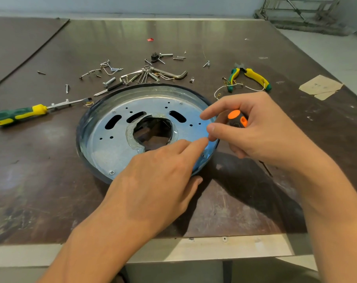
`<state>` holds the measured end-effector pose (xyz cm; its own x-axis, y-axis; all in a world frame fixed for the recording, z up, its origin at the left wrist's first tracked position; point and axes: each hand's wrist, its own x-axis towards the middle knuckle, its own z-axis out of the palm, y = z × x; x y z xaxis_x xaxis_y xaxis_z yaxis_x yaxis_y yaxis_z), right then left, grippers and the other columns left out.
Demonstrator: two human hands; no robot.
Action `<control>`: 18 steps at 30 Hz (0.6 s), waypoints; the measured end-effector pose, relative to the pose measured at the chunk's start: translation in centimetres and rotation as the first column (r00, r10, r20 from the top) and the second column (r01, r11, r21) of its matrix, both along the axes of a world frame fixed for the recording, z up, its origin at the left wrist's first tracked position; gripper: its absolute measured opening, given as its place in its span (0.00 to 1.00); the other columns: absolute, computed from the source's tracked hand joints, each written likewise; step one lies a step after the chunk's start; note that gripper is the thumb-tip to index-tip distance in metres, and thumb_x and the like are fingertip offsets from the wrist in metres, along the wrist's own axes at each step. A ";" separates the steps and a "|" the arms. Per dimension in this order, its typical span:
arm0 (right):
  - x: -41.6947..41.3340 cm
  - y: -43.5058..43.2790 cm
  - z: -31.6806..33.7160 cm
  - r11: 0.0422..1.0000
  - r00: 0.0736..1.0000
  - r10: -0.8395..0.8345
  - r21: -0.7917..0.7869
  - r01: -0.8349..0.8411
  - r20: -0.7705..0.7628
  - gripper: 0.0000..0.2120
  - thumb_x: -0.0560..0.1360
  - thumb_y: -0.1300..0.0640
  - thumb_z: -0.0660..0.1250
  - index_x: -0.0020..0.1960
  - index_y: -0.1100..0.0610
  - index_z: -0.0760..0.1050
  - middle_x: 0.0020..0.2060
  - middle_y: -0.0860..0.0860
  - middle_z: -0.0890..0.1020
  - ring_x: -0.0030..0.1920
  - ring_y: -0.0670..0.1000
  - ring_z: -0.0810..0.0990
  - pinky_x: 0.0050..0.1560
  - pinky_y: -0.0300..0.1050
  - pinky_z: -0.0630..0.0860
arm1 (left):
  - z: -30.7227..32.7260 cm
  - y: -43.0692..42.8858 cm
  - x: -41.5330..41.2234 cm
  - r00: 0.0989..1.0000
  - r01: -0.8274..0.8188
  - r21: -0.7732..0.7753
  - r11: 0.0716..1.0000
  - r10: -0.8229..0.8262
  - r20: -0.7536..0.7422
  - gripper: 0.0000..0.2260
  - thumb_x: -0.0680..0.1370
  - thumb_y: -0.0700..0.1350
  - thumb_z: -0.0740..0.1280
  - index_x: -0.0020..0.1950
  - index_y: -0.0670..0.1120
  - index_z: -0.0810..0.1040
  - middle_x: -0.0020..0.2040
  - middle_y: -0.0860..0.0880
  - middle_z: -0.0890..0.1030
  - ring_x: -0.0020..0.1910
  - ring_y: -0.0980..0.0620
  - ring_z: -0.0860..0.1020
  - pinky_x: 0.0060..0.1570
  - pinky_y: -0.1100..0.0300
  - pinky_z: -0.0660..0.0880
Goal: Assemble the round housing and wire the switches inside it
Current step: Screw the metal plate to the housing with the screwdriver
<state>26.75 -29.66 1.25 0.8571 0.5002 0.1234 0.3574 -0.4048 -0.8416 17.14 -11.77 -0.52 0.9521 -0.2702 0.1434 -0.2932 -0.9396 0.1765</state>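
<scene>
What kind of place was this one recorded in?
Most likely a workshop bench: a worn dark worktable strewn with loose screws and hex keys, yellow-green pliers beside a round metal housing, an orange-handled screwdriver in the right hand, and a bare metal frame on the floor behind.

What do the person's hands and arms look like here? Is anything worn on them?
Nothing is worn. The left hand and right hand have no gloves and no rings in view. The left forearm and right forearm are uncovered to the frame edge: no sleeve, watch or bracelet. The visible nails are short and unpainted.
</scene>
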 end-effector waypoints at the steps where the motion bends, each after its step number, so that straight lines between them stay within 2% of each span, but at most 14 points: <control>1: 0.0 0.0 0.0 1.000 1.000 0.011 -0.013 -0.011 -0.009 0.08 0.76 0.63 0.70 0.52 0.53 0.82 0.34 0.51 0.85 0.21 0.49 0.73 0.24 0.37 0.70 | 0.0 0.0 0.1 1.000 0.004 0.012 1.000 -0.004 0.000 0.23 0.77 0.57 0.59 0.72 0.57 0.66 0.62 0.58 0.76 0.51 0.52 0.80 0.39 0.56 0.77; 8: 0.0 0.2 -0.4 0.999 0.999 0.040 -0.024 -0.041 -0.012 0.09 0.76 0.65 0.69 0.51 0.52 0.82 0.34 0.51 0.86 0.21 0.50 0.74 0.24 0.39 0.71 | 0.0 0.1 0.1 1.000 0.022 0.027 0.999 -0.022 -0.007 0.20 0.77 0.57 0.59 0.69 0.58 0.70 0.62 0.59 0.76 0.52 0.53 0.80 0.39 0.54 0.80; 13: 0.1 0.1 -0.7 0.992 0.997 0.072 -0.100 -0.071 0.006 0.11 0.75 0.64 0.69 0.52 0.50 0.82 0.36 0.51 0.85 0.21 0.49 0.76 0.26 0.37 0.72 | -0.1 0.0 0.1 1.000 0.015 0.043 0.999 -0.015 -0.004 0.20 0.77 0.57 0.58 0.69 0.57 0.70 0.62 0.59 0.76 0.52 0.54 0.80 0.39 0.56 0.79; 18: 0.2 0.2 -0.8 0.996 0.999 0.050 -0.069 -0.049 0.016 0.13 0.74 0.65 0.68 0.52 0.50 0.81 0.36 0.52 0.85 0.21 0.50 0.76 0.25 0.39 0.73 | 0.2 0.0 0.1 0.999 0.020 0.037 0.999 -0.019 -0.029 0.19 0.77 0.56 0.58 0.68 0.57 0.72 0.60 0.58 0.77 0.50 0.55 0.79 0.36 0.60 0.77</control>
